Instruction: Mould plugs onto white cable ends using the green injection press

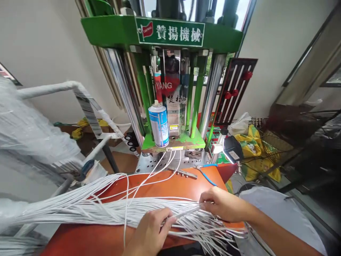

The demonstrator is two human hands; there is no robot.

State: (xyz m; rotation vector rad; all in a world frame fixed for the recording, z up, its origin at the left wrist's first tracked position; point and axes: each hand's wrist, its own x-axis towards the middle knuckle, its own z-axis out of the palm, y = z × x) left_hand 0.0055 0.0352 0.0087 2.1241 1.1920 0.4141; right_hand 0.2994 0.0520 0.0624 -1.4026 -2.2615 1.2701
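A thick bundle of white cables (87, 209) lies across the orange table (170, 185), running from the left edge to loose ends at the lower right. My left hand (151, 231) rests on the bundle and pinches a few cables between thumb and fingers. My right hand (221, 204) grips the same few cables a little farther right, fingers closed. Three cables (162, 167) lead from the bundle up into the mould area of the green press (170, 142).
A blue spray can (159, 123) stands on the press base. Metal tweezers (183, 173) and a blue-handled tool (206, 177) lie on the table's far edge. A white-wrapped rack (87, 106) stands left; a yellow bag (255, 153) and a black lamp (231, 149) sit right.
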